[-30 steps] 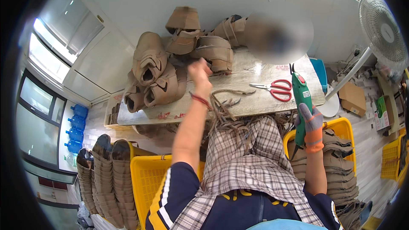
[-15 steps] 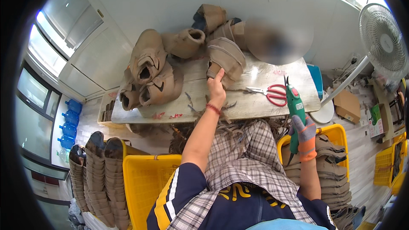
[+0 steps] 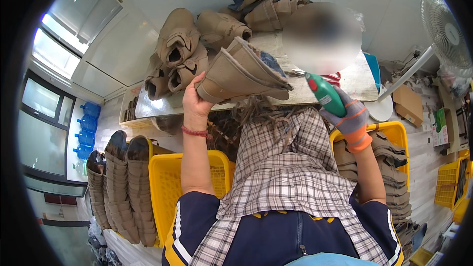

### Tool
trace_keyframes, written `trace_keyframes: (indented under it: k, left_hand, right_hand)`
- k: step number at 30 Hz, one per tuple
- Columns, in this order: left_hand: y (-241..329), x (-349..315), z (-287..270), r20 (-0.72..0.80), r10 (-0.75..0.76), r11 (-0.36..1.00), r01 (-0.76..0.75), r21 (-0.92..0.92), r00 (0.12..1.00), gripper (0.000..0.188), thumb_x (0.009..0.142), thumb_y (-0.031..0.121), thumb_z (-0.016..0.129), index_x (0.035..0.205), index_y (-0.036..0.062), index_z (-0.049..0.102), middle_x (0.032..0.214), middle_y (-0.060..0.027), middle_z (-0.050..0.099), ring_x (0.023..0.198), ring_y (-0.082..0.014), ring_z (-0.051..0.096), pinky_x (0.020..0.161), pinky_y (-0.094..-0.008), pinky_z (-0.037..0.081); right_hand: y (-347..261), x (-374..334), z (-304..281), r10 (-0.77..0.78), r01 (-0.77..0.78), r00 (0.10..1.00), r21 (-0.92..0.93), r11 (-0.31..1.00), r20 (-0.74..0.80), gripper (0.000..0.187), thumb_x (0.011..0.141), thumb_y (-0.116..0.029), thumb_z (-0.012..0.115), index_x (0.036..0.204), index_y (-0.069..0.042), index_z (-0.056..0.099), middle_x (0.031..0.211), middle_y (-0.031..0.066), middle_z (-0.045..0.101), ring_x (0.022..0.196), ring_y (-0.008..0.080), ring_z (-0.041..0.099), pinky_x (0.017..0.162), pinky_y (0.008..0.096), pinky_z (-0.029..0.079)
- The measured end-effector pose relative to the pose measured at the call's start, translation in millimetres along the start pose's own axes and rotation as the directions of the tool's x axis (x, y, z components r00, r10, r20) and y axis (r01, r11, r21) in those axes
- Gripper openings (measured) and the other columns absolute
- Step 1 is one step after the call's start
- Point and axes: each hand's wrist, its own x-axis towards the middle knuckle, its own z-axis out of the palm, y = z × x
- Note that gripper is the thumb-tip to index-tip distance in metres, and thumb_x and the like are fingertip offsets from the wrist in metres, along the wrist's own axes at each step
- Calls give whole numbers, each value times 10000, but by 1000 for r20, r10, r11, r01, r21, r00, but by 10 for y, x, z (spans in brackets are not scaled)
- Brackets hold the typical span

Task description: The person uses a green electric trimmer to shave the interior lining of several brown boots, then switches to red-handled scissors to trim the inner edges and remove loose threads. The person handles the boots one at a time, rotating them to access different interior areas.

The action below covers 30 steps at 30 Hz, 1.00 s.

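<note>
My bare left hand [image 3: 198,99] grips a tan shoe upper [image 3: 241,71] by its left end, raised over the table's front edge. The upper lies tilted, its fleecy, dark-lined opening toward the right. In my right hand [image 3: 351,120], which wears a grey and orange glove, is a green electric cutter [image 3: 326,94]. Its front end points at the upper's right edge; the blades are hard to make out there. Red-handled scissors [image 3: 333,78] lie on the table, partly hidden behind the cutter.
More tan uppers [image 3: 178,37] are piled on the pale table [image 3: 165,108]. A yellow crate [image 3: 165,187] stands at my left beside stacked uppers [image 3: 118,187]; another yellow crate [image 3: 396,130] with uppers is at my right. Trimmed scraps [image 3: 256,113] hang at the table edge. A fan [image 3: 446,39] stands right.
My left hand has lifted the upper off the table, bringing it closer and turning its opening to the right. The cutter has swung from upright to slanting toward the upper.
</note>
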Motion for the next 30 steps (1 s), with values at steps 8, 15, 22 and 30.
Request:
trace_keyframes:
  k: [8,15,22,30]
  left_hand:
    - [48,-324,-139,-35,79,991,-82,-102,996,360,950,132,405,1239,-66,492,1268,-235,536,1171,-361,521,1016,-494,414]
    - [-60,-347,-177,-65,87,991,-93,-96,994,363,949,131,385,1233,-62,501,1275,-240,529,1186,-373,506,1029,-515,396]
    - [-195,-291,-259,-18,40,993,-42,-109,999,372,951,149,387,1237,-60,501,1277,-242,529,1183,-375,510,1032,-515,391]
    - [-508,-279,-26,15,13,997,-11,-76,1000,382,961,191,448,1265,-36,495,1296,-218,527,1209,-360,495,1056,-526,354]
  right_hand:
    - [86,-243,247,-184,174,981,-149,973,-61,666,612,-386,838,1151,-58,625,742,106,659,631,270,629,592,348,509]
    - [86,-289,329,-205,196,978,-168,966,-36,666,619,-395,829,1156,-61,620,740,99,656,618,264,622,598,353,506]
    - [-9,-268,342,-234,229,969,-71,971,-73,679,615,-381,836,1160,-47,608,756,106,660,623,267,629,592,352,508]
    - [-122,-214,355,-200,196,975,-47,979,-96,676,613,-371,842,1156,-39,613,770,109,668,632,266,636,586,345,515]
